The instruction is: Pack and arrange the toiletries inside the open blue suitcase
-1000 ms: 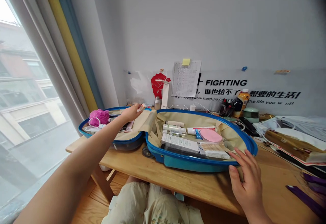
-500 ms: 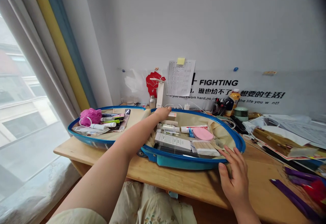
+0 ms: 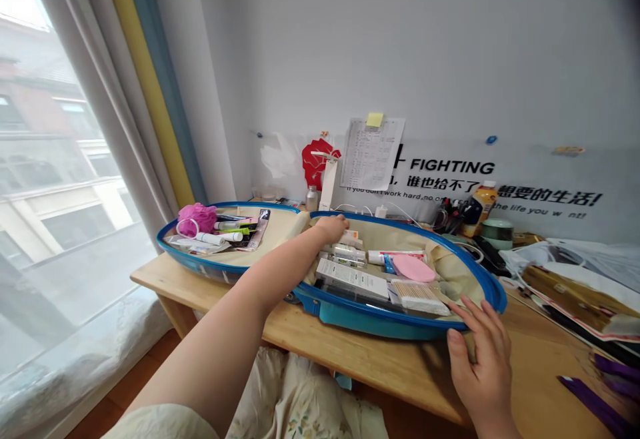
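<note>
A blue-rimmed suitcase (image 3: pixel 395 334) lies open on the wooden desk, its two halves side by side. My left hand (image 3: pixel 331 228) reaches into the right half, fingers curled at a small white-and-orange box (image 3: pixel 353 235); its fingertips are partly hidden. Nearer me are clear bottles (image 3: pixel 347 256), a long white box (image 3: pixel 353 278), a toothpaste tube (image 3: pixel 377 256), a pink oval pad (image 3: pixel 414 268) and a pack of cotton swabs (image 3: pixel 420 296). My right hand (image 3: pixel 483 352) rests at the near right rim, fingers spread, holding nothing.
In the suitcase's left half are a pink bath puff (image 3: pixel 198 218), white tubes (image 3: pixel 220 238) and packaged items. Behind it stand a small bottle (image 3: pixel 311 198) and a white upright stand (image 3: pixel 328 186). Papers, a gold pouch (image 3: pixel 563 292) and purple strips (image 3: pixel 593 399) lie on the right.
The view has turned slightly left, so everything sits further right. My left hand and the small box are slightly lower within the suitcase. My right hand stays at the rim.
</note>
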{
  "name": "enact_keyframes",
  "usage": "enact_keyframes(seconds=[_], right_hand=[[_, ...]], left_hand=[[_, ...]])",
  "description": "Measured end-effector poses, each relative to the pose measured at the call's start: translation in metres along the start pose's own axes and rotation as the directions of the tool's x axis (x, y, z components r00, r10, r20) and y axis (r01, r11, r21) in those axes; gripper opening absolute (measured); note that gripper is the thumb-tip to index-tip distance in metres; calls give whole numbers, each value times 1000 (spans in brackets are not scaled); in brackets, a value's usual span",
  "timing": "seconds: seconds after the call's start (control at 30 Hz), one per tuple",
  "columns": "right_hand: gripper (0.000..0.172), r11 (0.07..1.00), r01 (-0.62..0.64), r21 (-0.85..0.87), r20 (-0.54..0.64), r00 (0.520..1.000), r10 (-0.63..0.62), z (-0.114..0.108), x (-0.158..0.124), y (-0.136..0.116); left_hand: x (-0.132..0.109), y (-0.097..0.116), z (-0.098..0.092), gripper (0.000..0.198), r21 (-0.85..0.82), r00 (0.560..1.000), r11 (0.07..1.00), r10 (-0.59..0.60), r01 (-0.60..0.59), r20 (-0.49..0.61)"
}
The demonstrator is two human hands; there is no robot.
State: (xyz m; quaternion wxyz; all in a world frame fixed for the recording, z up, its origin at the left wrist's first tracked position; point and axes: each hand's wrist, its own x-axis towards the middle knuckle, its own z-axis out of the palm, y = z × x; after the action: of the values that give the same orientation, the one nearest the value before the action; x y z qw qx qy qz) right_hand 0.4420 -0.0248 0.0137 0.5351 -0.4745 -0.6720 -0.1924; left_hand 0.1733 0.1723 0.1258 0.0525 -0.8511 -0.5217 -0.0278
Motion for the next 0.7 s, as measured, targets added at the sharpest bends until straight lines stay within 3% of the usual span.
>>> enact_keyframes(seconds=[0.13, 0.23, 0.33, 0.47, 0.57, 0.7], right_hand=[[34, 1000, 20, 2, 6, 1000, -20, 0, -1, 3], [34, 1000, 25, 3, 9, 1000, -25, 0, -1, 3], [36, 1000, 17, 5, 4, 1000, -17, 1, -1, 3], [37, 999, 38, 6, -9, 999, -37, 2, -1, 3], [36, 1000, 30, 0, -14, 999, -30, 2, -1, 3], [35, 999, 47, -13, -6, 999, -47, 1, 0, 2]], left_hand=[[-13, -19, -26, 37, -28, 970, 994, -113, 110, -217], [-32, -56, -38, 42, -33, 916, 960, -275, 278, -292], [-64, -107, -37, 42, 1, 874, 902, -417, 431, -250], [-119, -168, -22, 40, 109, 834, 828, -538, 550, -118], [-151, -197, -11, 35, 178, 806, 790, -591, 586, -35], [-167, -215, -1, 32, 223, 787, 771, -617, 597, 28]])
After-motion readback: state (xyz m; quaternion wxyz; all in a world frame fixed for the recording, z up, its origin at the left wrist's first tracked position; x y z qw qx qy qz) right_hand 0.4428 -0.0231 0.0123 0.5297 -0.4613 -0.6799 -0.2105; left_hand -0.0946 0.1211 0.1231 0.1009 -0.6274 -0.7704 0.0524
